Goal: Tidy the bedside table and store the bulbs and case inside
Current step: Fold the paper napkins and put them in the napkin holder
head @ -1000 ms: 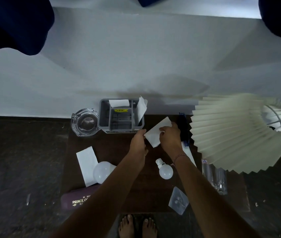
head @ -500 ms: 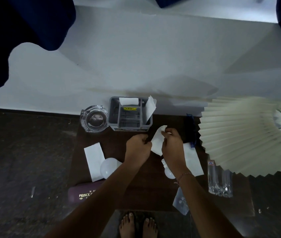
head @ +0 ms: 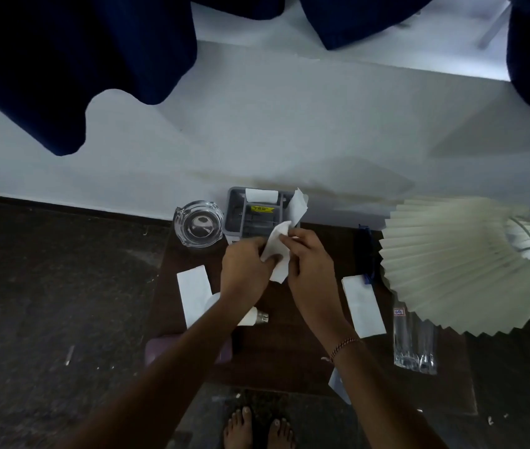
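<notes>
- Bulb [head: 254, 316] is seen lying on the bench [head: 289, 351], partly hidden under the left forearm, beside the purple case [head: 156, 348].
- White paper [head: 277, 251] is pinched between left hand [head: 246, 267] and right hand [head: 309, 260], above the bench.

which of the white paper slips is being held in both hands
The crumpled paper slip pinched between the left hand and right hand. The left slip and right slip lie flat on the table.
</notes>
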Demonstrator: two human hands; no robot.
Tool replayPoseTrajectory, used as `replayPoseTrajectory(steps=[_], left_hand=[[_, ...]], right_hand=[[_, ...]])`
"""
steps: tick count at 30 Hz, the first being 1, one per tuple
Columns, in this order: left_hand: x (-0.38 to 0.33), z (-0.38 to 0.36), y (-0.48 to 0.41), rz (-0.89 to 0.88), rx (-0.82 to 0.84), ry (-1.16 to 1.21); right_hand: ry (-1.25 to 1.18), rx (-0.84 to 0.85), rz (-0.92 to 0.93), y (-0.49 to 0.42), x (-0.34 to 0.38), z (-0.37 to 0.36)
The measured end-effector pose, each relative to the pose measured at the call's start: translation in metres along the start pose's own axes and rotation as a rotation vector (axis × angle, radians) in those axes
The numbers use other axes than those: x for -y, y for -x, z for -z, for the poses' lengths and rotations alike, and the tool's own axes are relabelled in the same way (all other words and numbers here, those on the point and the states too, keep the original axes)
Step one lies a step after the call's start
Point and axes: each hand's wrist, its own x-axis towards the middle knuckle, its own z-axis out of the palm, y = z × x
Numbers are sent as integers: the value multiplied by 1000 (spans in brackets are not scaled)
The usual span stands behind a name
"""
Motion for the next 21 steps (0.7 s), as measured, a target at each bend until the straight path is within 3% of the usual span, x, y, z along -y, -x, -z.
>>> replayPoseTrajectory(steps=[4, 7, 10, 12, 17, 21], left_hand=[[4, 22, -9, 35, -93, -61], [9, 39, -20, 96, -220, -61], [13, 52, -32, 128, -302, 11], [11, 57, -39, 125, -319, 62], [1, 60, -47, 127, -237, 176], [-5, 62, -52, 222, -133, 518]], right_hand=[[-66, -105, 91, -9, 19, 7], [-184, -231, -60, -19, 28, 7], [-748, 12, -485, -34, 42, -3], [-956, 141, -664, -48, 50, -11], [-1005, 191, -655, -76, 62, -21], [-954, 266, -589, -90, 66, -24]])
